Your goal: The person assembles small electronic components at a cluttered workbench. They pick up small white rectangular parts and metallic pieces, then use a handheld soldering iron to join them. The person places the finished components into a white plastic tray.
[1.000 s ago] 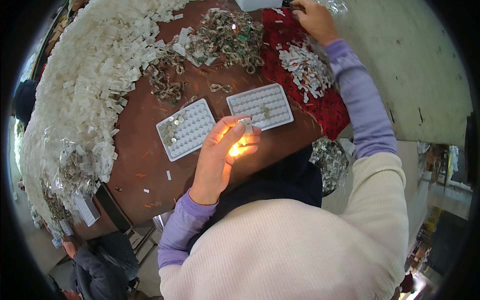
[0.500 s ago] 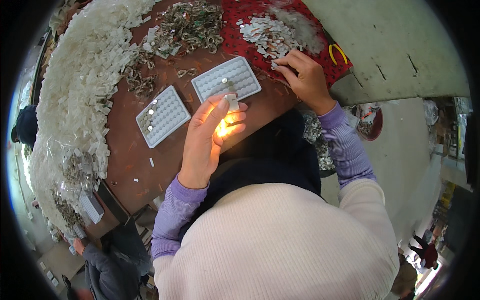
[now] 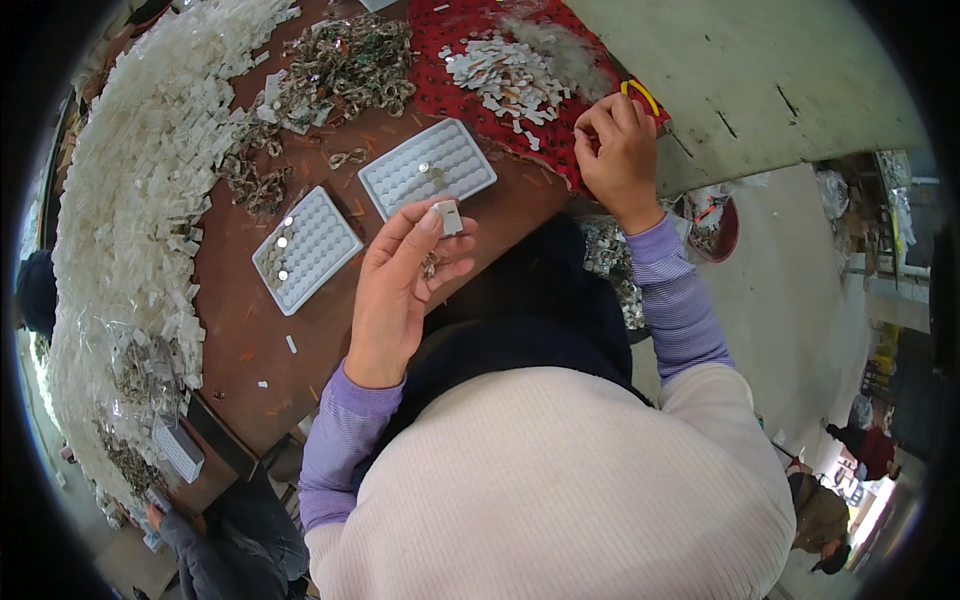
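Between the thumb and fingers of my left hand (image 3: 392,285) is a small white battery case (image 3: 450,217), held above the table edge. A thin coiled light wire (image 3: 430,264) hangs against the curled fingers below it; no glow shows. My right hand (image 3: 622,165) is raised over the right edge of a red patterned cloth (image 3: 430,42), fingers pinched together; what they hold, if anything, is hidden. Left of it lies a heap of small white tabs (image 3: 505,78). Beyond my left hand sits a white dimpled tray (image 3: 392,180) with a few button cells (image 3: 424,168).
A second dimpled tray (image 3: 325,240) with button cells lies left. Coiled wires (image 3: 350,60) are heaped farther back. White cases (image 3: 130,200) pile along the left. A yellow-handled tool (image 3: 640,97) rests on the cloth's corner; a red bucket (image 3: 722,240) stands right. Another person's sleeve (image 3: 205,565) shows lower left.
The warm light in my left hand has gone out. My right hand has moved away from the white tabs toward the right. The whole view has shifted slightly.
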Available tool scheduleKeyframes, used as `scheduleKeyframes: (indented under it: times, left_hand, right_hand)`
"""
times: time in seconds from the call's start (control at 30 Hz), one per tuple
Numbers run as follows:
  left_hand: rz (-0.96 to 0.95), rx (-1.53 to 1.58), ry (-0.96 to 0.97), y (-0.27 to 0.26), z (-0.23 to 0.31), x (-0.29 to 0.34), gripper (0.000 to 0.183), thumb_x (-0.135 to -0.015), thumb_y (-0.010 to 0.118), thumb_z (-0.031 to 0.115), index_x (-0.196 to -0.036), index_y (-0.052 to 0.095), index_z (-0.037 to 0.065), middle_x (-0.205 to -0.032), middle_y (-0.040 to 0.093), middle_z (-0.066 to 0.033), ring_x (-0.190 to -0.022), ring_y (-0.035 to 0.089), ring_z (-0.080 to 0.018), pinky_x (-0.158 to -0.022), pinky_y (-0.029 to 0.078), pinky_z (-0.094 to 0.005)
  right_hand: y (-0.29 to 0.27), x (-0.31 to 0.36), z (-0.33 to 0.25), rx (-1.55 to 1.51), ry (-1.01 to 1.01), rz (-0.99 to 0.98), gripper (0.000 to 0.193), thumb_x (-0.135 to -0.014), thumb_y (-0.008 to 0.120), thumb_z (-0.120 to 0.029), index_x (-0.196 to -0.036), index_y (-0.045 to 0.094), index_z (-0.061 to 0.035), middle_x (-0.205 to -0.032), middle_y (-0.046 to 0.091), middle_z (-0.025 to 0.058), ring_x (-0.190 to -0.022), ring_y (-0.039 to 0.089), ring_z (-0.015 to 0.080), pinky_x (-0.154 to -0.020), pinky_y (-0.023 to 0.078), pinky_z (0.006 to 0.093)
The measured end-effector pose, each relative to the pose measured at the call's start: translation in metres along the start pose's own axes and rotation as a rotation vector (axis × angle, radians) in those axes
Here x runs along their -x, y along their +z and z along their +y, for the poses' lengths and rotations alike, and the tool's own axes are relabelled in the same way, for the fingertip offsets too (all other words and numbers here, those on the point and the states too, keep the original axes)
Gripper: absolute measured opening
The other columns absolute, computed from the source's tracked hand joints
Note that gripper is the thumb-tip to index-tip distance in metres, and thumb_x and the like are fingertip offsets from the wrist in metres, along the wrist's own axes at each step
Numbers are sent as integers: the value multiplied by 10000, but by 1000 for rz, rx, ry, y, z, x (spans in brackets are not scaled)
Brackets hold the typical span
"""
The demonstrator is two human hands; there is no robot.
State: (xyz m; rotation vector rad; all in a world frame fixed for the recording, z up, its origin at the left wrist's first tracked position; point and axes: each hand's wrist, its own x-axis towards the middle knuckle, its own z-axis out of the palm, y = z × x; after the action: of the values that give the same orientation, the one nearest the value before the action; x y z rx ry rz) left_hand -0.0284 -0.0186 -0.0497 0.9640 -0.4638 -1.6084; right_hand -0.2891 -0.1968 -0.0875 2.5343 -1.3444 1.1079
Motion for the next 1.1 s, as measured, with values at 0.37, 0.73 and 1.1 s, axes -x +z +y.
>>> scheduleKeyframes:
  times: [0.37,0.73,1.1]
  left_hand:
    - [26,-13,-6,4,-3,2,338,-1139,600,245,-1387,644,20,-1220,743,-123,-1052,743,-153,-888,651,-302]
    - [44,22,-17,4,-6,-6,385,-1143,588,264,-1456,628,43,-1345,726,-144,-1164,723,-184,-959,616,-336]
    - [-52,-30,21,-26,-3,6,250,-1111,654,229,-1250,703,28,-1102,742,-32,-1008,729,-108,-873,624,-273]
  right_hand:
    - [0,13,-12,-179,-117,-77,169,-882,832,-193,-1029,775,-132,-909,672,23,-926,661,241,-888,446,396]
    - [-16,9,-59,-605,116,-149,124,-856,771,-38,-905,669,-87,-926,683,40,-880,663,264,-854,443,411]
    - [-18,2,-135,-618,-306,-166,182,-816,754,42,-929,648,-54,-1011,712,90,-985,666,317,-1027,518,469]
